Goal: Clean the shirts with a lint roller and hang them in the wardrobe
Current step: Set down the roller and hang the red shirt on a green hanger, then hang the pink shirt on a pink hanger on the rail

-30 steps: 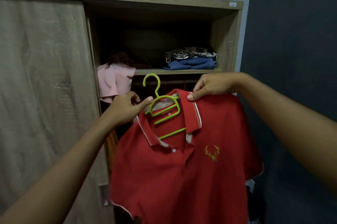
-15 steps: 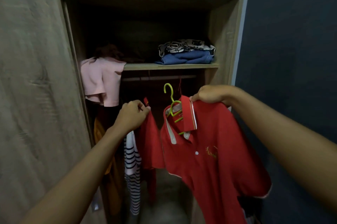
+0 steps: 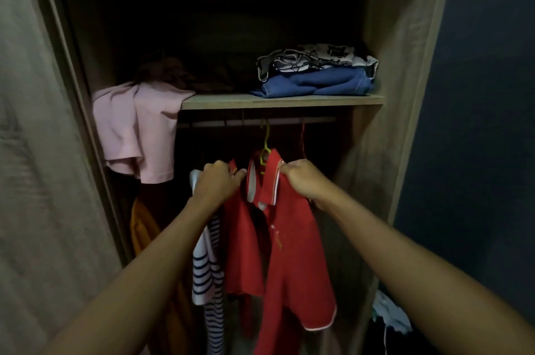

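both hands [image 3: 301, 179] hold the red shirt [image 3: 292, 253] inside the wardrobe [image 3: 405, 65], hanger [image 3: 265, 149] seemingly hooked.

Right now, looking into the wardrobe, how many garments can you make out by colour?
Red: 2, the red polo on the green hanger and a red garment beside it
Pink: 1
Blue: 1
Black-and-white print: 1
Navy-and-white striped: 1
Orange: 1
Total: 7. Other items in the dark corners are too dim to count.
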Available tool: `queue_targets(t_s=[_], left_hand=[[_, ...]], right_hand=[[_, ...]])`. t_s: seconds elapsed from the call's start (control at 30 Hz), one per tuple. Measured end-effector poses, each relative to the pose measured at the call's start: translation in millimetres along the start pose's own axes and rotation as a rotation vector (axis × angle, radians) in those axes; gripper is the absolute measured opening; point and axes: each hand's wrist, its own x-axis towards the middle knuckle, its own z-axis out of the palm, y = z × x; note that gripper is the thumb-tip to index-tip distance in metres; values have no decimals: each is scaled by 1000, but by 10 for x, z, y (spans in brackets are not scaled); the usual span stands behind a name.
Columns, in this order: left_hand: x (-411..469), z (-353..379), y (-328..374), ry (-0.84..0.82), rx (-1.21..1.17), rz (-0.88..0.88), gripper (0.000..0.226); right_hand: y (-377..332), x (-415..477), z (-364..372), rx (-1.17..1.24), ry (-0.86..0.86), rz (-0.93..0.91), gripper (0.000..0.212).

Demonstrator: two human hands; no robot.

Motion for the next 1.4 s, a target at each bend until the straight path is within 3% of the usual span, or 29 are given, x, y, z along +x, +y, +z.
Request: queue_targets(t_s=[0.17,0.4,0.67,0.77,0.9,0.97,1.03,1.1,1.17,1.23,1.3,1.4], left_hand=[[281,196,-21,-116,211,-97,63],[449,300,-162,-199,345,-112,50],[419,41,-235,-286,369,-81,52],[407,-279,-104,-319,302,24,39],[384,-936,181,-105,106,281,26],[423,-1248,326,117,20,429,24],[560,-1500,408,364,18,463,23],[832,-1696,369,505,42,376,24],[1127,-1831,246,504,144,158,37],[1303,-1917,95,350,272,-126,63],[1329,-1926,-21,166,308,-250,83],[1330,-1917,-131,119,328,-231,67]], right_hand=[[75,451,254,-198,87,-96,43],[116,924,460,-195,126,-74,44],[148,1073,511,-319,-23,-7,39],[-33,1046,391,-497,-104,-46,38],[-461,904,142,-674,-54,-184,35],[-747,810,48,-647,0,-310,34],[-1043,701,-30,-609,-34,-402,37],[-1292,594,-81,-595,-164,-453,42],[-1495,495,-101,-596,-289,-494,45],[-1667,446,-105,-587,-322,-553,45],[-1836,451,-116,-579,-265,-640,44],[-2058,539,-144,-538,-215,-686,44]])
